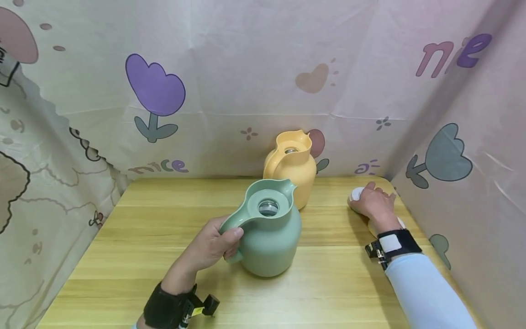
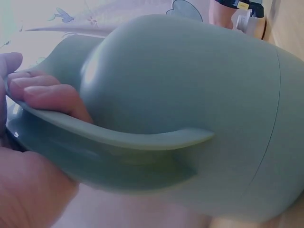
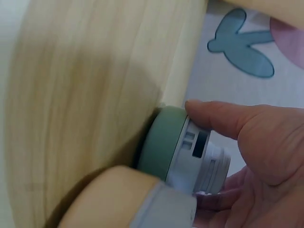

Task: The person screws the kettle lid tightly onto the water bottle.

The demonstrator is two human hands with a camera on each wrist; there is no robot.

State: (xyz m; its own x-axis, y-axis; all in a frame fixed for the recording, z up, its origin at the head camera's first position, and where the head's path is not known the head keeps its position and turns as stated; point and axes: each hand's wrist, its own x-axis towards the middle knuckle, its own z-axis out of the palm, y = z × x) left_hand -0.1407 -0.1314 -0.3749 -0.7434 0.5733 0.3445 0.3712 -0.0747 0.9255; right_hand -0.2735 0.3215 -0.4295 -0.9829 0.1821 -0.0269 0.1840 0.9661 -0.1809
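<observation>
Currently left hand (image 1: 211, 244) grips green jug (image 1: 269, 244) by handle (image 2: 156, 141), right hand (image 1: 375, 203) grasps green lid (image 3: 164, 135).
Green jug: smooth, mid wood-grain table (image 1: 164, 214), nearer than yellow jug (image 1: 303, 178). Right wrist view alone shows rounded green cap (image 3: 159, 147), slots in white stopper (image 3: 183, 166); yellow lid (image 3: 109, 202) just beside. Head view alone shows jug's shiny circular mouth (image 1: 268, 207).

Green jug (image 1: 271, 242) blocks the lower left of the yellow jug (image 1: 299, 168), right hand (image 1: 375, 203) hides most of the green lid (image 3: 160, 142) up top, right wrist view crops the yellow lid (image 3: 111, 202).
</observation>
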